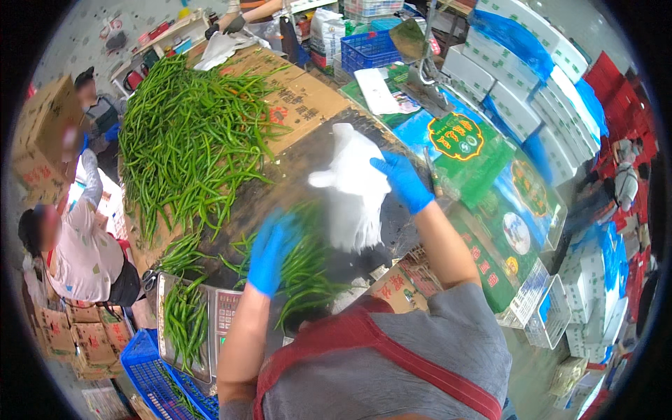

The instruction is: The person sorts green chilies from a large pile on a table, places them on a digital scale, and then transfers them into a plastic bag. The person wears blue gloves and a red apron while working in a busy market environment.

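My right hand (404,183), in a blue glove, pinches the edge of a white plastic bag (353,178) that lies crumpled and partly blurred on the dark tabletop. My left hand (273,252), gloved in blue too, is at a loose bunch of long green chili peppers (308,262) in front of me. Motion smears its fingers and the peppers beside it, so its grip does not show. Beyond it spreads a large heap of green chili peppers (196,133). More chili peppers (185,318) lie on a weighing scale (218,311) at the near left.
Scissors (149,278) lie beside the scale. A blue crate (143,357) stands below it. Printed green and blue sheeting (483,182) covers the table's right side, with white foam boxes (504,91) stacked beyond. A person in a pink top (94,255) is at the left.
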A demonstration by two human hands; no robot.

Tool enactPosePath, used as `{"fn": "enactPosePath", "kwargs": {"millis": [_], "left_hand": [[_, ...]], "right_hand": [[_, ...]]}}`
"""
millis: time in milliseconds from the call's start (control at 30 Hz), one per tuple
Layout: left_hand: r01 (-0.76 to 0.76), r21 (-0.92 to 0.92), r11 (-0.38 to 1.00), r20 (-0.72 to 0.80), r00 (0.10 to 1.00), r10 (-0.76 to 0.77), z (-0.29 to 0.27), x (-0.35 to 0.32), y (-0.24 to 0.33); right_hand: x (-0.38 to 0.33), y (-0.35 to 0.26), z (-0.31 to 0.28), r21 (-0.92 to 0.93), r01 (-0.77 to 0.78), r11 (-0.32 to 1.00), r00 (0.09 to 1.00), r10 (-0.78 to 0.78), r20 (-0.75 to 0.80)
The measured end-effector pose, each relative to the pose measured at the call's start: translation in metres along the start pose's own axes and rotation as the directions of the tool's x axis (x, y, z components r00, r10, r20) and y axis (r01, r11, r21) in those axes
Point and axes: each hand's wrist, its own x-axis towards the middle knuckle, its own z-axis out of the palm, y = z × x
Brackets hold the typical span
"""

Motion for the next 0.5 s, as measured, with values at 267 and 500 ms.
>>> {"fn": "enactPosePath", "kwargs": {"millis": [267,500], "left_hand": [[0.333,-0.225,0.916,0.268,0.924,-0.271,0.063,0.083,-0.032],[0.319,-0.145,0.937,0.226,0.932,-0.282,0.081,0.088,-0.020]], "right_hand": [[-0.082,-0.013,-0.001,-0.184,0.113,0.976,0.989,-0.093,0.117],[-0.101,0.003,-0.039,0.003,0.024,1.000,0.999,-0.024,-0.040]]}}
